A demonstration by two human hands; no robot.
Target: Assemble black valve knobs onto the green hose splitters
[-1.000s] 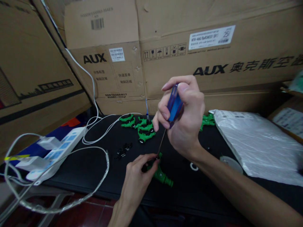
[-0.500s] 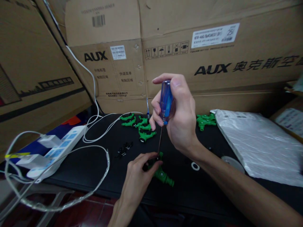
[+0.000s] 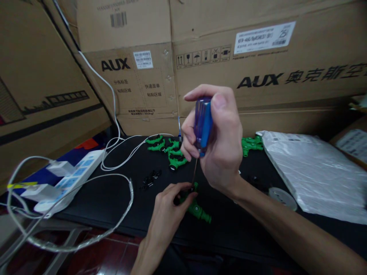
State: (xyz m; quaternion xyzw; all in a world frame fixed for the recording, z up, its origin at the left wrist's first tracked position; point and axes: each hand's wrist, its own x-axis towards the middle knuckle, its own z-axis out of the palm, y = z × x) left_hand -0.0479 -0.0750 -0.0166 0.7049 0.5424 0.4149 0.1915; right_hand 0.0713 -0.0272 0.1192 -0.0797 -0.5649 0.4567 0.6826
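My right hand (image 3: 223, 143) is wrapped around the blue handle of a screwdriver (image 3: 203, 124), held nearly upright. The thin shaft runs down to a green plastic hose fitting (image 3: 200, 214) on the black table. My left hand (image 3: 168, 208) pinches the fitting, thumb and index finger on either side of the screwdriver tip. A small dark part shows at the tip, but the fingers hide most of it and I cannot make out its kind. Further back, several similar green fittings (image 3: 176, 160) lie together, and a pile of small black screws (image 3: 150, 179) sits to the left.
A white power strip (image 3: 83, 172) with plugs and looping white cables (image 3: 130, 191) takes up the left side. On the right lie a white plastic package (image 3: 318, 175), a clear round disc (image 3: 282, 198) and more green fittings (image 3: 252, 144). Cardboard boxes (image 3: 206, 95) wall off the back.
My right hand has shifted slightly right with the screwdriver, whose tip stays at the fitting. The white ring beside my right forearm is now mostly hidden. My left hand keeps its grip.
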